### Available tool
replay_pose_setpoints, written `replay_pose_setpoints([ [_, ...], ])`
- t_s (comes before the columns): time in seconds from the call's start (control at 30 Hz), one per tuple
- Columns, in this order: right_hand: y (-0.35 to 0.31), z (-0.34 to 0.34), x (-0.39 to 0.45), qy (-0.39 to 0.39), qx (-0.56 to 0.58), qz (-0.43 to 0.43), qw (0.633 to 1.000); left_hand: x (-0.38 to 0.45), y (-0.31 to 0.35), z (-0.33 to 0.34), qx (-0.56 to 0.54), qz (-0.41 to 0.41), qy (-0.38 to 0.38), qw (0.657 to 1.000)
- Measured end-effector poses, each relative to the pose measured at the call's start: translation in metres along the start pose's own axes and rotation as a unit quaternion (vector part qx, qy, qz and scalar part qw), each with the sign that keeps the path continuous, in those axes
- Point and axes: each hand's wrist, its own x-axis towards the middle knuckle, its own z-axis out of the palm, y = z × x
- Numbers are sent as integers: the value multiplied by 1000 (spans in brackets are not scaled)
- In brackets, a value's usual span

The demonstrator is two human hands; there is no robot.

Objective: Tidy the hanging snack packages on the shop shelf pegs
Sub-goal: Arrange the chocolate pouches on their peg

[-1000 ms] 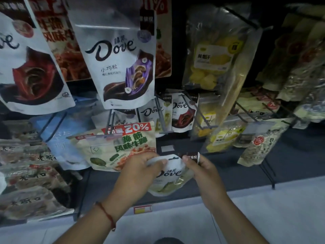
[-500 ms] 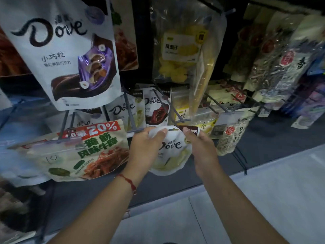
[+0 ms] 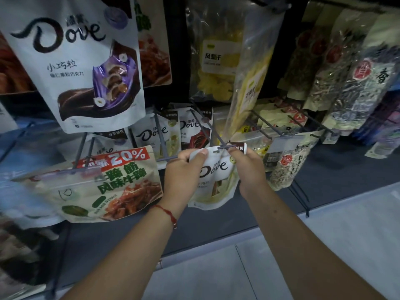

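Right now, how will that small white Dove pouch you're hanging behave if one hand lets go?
The small white Dove pouch looks floppy: its top bends between the left hand and right hand. Probably light, so it may swing on the dark peg.

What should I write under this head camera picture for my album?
Two hands, left and right, hold a small Dove pouch up to a shelf peg.

Small white Dove pouch (image 3: 213, 169): glossy plastic film, creased. Thin dark peg (image 3: 207, 131): metal w/ matt finish. Clear yellow dried-fruit bag (image 3: 216, 61): shiny see-thru plastic. Red wrist string (image 3: 167, 212): braided cloth. Grey shelf base (image 3: 337, 169): matt, smooth.
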Motion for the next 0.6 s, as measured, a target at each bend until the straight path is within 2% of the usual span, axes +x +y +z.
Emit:
replay_pose_setpoints([
  [0.2, -4, 9, 6, 15, -65, 8, 998, 3, -8, 0, 56, 46, 24, 997],
  [0.37, -9, 15, 8, 9, -160, -53, 986, 5, -13, 0, 136, 103, 19, 985],
  [0.6, -1, -4, 8, -14, -239, -89, 967, -11, -18, -19, 228, 148, -44, 961],
])
